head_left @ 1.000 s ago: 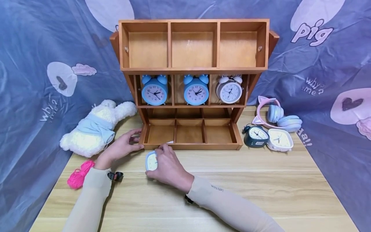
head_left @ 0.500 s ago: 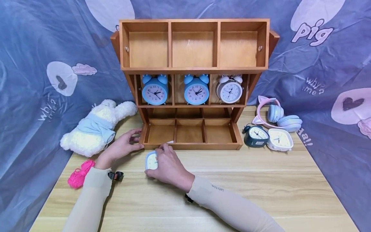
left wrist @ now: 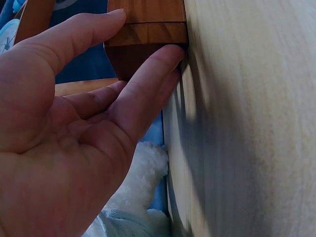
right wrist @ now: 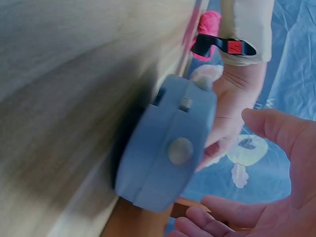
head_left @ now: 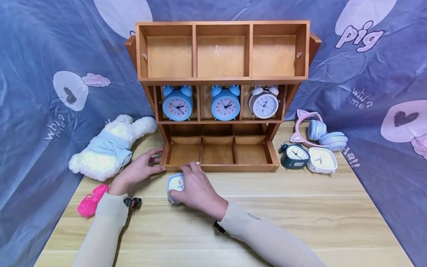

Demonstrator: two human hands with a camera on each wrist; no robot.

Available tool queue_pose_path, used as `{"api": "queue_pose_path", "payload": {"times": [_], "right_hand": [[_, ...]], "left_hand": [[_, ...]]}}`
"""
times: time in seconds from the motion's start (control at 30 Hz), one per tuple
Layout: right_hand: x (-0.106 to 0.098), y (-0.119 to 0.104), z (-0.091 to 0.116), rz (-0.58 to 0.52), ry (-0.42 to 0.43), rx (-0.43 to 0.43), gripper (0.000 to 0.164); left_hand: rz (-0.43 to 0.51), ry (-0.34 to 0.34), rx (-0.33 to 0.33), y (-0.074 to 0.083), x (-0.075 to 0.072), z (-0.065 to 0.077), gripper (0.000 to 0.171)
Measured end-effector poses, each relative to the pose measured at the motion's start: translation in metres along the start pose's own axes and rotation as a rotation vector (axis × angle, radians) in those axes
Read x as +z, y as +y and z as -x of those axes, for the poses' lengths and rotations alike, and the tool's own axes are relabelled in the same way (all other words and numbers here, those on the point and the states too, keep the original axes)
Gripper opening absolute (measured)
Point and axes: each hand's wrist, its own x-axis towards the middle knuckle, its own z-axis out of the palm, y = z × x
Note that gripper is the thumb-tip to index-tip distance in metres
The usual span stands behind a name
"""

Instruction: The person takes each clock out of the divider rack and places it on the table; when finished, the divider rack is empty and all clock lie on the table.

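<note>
A small light-blue alarm clock (head_left: 175, 184) is on the table before the wooden shelf's (head_left: 222, 168) lower left compartment. My right hand (head_left: 201, 194) is beside it, partly covering it in the head view. In the right wrist view, the clock's blue casing (right wrist: 165, 148) stands apart from my right hand (right wrist: 276, 182), whose thumb and fingers are spread with nothing between them. My left hand (head_left: 138, 171) touches the shelf's lower left end. Its thumb and fairly straight fingers rest against the wood in the left wrist view.
Three twin-bell clocks, two blue (head_left: 177, 107) and one white (head_left: 264, 105), stand in the middle tier. A dark green clock (head_left: 295, 156), a white clock (head_left: 322, 161) and cat-ear headphones (head_left: 317, 131) lie right. A white plush toy (head_left: 108, 148) and pink yarn (head_left: 92, 200) lie left.
My right hand has loosened from the light-blue clock and shifted slightly right, uncovering more of its face and casing. My left hand stays against the shelf.
</note>
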Motion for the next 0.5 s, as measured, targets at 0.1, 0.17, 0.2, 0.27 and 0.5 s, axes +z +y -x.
{"api": "queue_pose_path", "payload": {"times": [0.1, 0.17, 0.2, 0.27, 0.5], "right_hand": [[-0.006, -0.001, 0.001, -0.031, 0.003, 0.014, 0.083], [-0.01, -0.002, 0.002, -0.058, 0.007, 0.02, 0.085], [-0.013, -0.002, 0.003, -0.071, 0.013, 0.02, 0.086], [-0.018, -0.003, 0.004, -0.095, 0.027, 0.022, 0.089], [-0.042, -0.002, 0.005, -0.194, 0.089, 0.034, 0.092]], "left_hand": [[-0.005, 0.0, 0.003, -0.001, 0.0, 0.0, 0.082], [-0.007, 0.001, 0.003, -0.001, 0.0, 0.0, 0.082], [-0.008, 0.002, 0.004, -0.001, 0.0, 0.0, 0.082], [-0.009, 0.004, 0.006, 0.0, 0.001, 0.0, 0.082], [-0.02, 0.013, 0.005, 0.0, 0.001, 0.0, 0.079]]}}
